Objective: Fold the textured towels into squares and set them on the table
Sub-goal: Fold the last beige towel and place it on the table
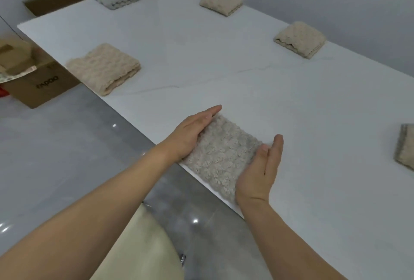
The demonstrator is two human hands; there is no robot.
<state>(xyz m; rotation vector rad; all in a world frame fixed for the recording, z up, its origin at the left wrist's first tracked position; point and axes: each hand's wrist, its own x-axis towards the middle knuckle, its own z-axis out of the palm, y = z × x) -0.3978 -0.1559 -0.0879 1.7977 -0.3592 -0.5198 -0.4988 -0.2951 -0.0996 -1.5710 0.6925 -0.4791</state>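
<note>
A long white counter (224, 60) runs beside a grey glossy floor. Straight, released fingers (210, 112) of the left hand (190, 132) press one side of a folded grey-beige towel (224, 154) at the counter's near edge; the right hand (262, 167) presses the opposite side, fingers flat too. Five folded towels lie well apart farther along (one cut off at the right), a cardboard box (38, 87) on the floor
</note>
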